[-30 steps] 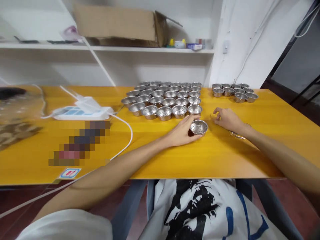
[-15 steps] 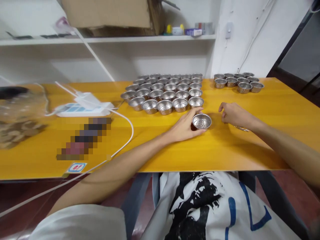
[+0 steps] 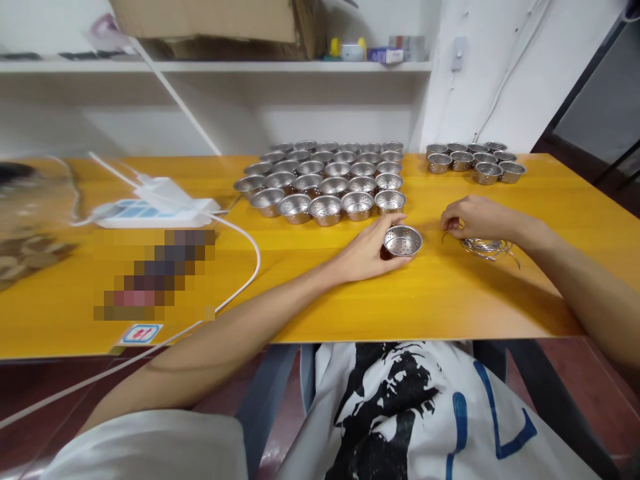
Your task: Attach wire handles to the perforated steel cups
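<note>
My left hand (image 3: 365,252) grips a small perforated steel strainer cup (image 3: 403,241) standing on the yellow table (image 3: 320,293). My right hand (image 3: 475,219) is curled to the right of it, fingertips pinching a thin wire handle from a small pile of wire handles (image 3: 487,247) on the table. Behind the held cup, several like cups (image 3: 327,177) stand in rows. A smaller group of cups (image 3: 475,161) stands at the far right.
A white power strip (image 3: 150,210) with a plug and white cables lies at the left. A clear bag (image 3: 30,220) sits at the far left edge. White shelves behind carry a cardboard box (image 3: 210,27).
My right hand has drawn back to the right and now pinches a wire at the pile, which has come into view. My left hand stays on the cup.
</note>
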